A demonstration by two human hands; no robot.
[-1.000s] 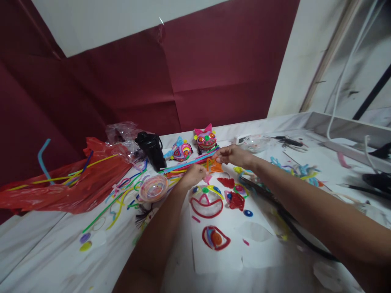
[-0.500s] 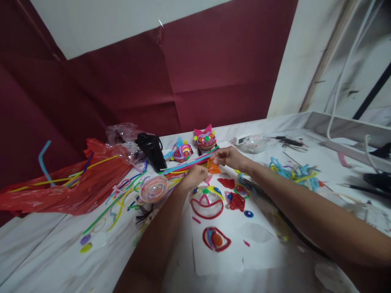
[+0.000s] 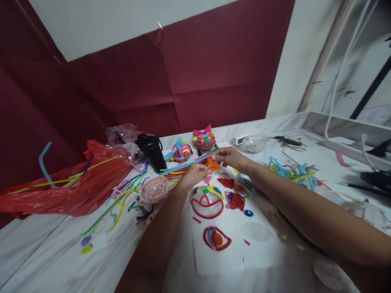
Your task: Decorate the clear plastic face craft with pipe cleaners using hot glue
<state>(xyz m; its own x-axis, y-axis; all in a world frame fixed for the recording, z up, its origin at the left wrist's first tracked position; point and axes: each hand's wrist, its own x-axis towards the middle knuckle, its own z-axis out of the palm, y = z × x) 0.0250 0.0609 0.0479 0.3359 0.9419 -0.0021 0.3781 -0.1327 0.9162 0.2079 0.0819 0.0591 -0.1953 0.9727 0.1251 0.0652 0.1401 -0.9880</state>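
My right hand pinches a small orange fuzzy piece, apparently bent chenille stem, by its upper right side. At its lower left, the closed fingertips of my left hand meet the same piece; their exact grip is too small to make out. Just below lies a pink scrap. On the white paper beneath my forearms rest a red-outlined smiling mouth shape, a red eye shape with an orange centre, a red piece and a blue disc.
Two colourful animal heads stand behind my hands. Left are a black bottle, a clear round container, loose chenille stems and a red plastic bag. Right lie tangled blue stems and pliers.
My left fingers have shifted slightly and look straighter beside the orange piece. The orange piece has turned a little between my hands. Everything on the paper stays where it was.
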